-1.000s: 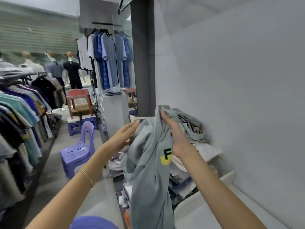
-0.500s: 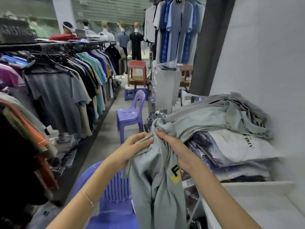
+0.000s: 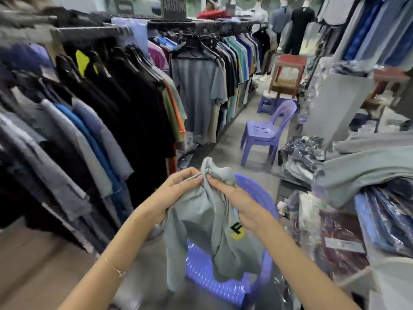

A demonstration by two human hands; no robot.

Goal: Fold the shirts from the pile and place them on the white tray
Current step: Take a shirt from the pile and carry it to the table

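A grey-green shirt [image 3: 205, 229] with a black and yellow logo hangs bunched in front of me, above a purple plastic chair [image 3: 214, 278]. My left hand [image 3: 176, 195] pinches its top edge and my right hand [image 3: 232, 198] grips the cloth right beside it, fingertips nearly touching. The pile of grey-green shirts [image 3: 366, 166] lies at the right on stacked bagged garments. The white tray is not in view.
A long rack of hanging shirts [image 3: 125, 90] fills the left side. A second purple chair [image 3: 266, 133] stands in the aisle, with red stools [image 3: 288, 70] and mannequins [image 3: 299, 25] behind. Bagged clothes [image 3: 335, 233] are heaped low on the right.
The view has swung left, away from the wall and the pile. The shirt has come off the pile and both hands now hold its top together over the purple chair.
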